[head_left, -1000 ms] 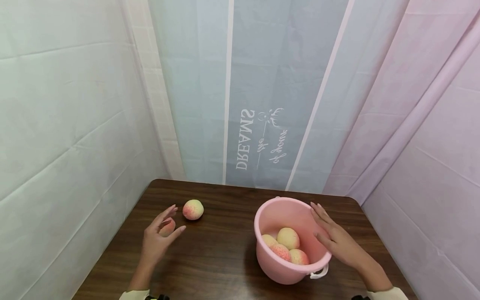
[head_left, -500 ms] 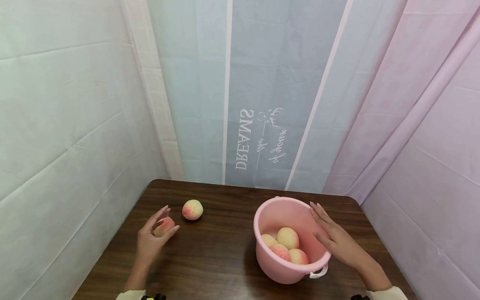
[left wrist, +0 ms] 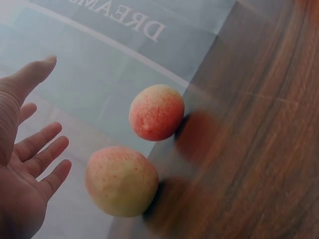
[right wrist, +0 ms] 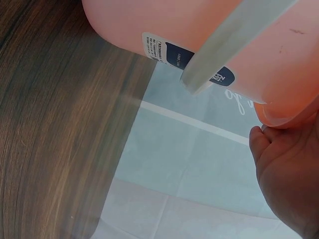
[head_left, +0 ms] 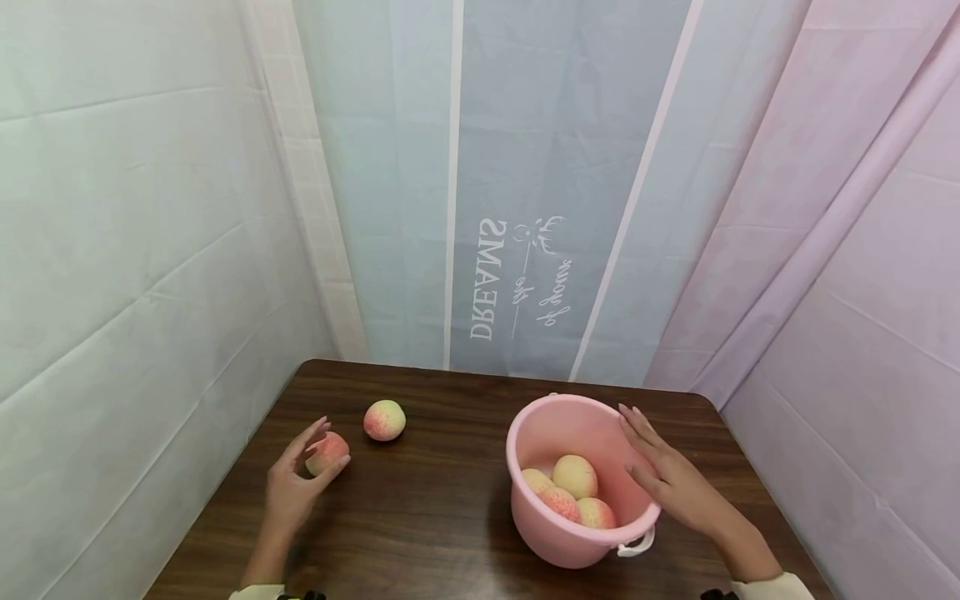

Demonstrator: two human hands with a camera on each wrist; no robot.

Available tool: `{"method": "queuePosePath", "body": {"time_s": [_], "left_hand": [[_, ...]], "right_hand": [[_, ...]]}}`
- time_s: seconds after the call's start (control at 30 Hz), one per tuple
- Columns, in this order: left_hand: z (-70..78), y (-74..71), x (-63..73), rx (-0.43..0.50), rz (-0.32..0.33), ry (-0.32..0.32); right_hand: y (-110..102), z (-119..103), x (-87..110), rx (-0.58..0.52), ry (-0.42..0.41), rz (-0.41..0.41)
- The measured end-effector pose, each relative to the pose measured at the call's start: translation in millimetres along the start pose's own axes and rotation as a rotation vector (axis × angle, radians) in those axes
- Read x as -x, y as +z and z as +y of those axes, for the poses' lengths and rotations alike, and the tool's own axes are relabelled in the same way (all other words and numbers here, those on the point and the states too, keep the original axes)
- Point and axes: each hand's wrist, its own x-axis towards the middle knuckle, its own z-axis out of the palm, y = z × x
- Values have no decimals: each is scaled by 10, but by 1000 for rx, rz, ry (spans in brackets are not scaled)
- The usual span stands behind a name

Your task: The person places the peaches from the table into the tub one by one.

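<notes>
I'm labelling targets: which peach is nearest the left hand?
The table peach partly hidden, in the head view, behind the left hand; the other table peach lies farther back, and four more sit inside the pink bucket.

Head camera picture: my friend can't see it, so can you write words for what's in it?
A person's left hand is beside one peach on a dark table, with another peach just beyond it. To the right, their right hand touches a pink bucket with four peaches showing inside.
</notes>
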Motion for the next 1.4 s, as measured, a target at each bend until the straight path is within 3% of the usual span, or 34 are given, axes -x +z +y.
{"method": "queuePosePath", "body": {"time_s": [0.2, 0.43, 0.73, 1.4], "left_hand": [[-100, -18, -1, -38, 22, -42], [-207, -61, 34, -76, -8, -113], [-250, -87, 54, -99, -9, -133], [-392, -95, 3, -147, -31, -247]], "right_hand": [[5, 4, -5, 4, 0, 4], [13, 9, 5, -2, -2, 3], [20, 15, 12, 0, -9, 4], [7, 11, 5, 6, -7, -2]]}}
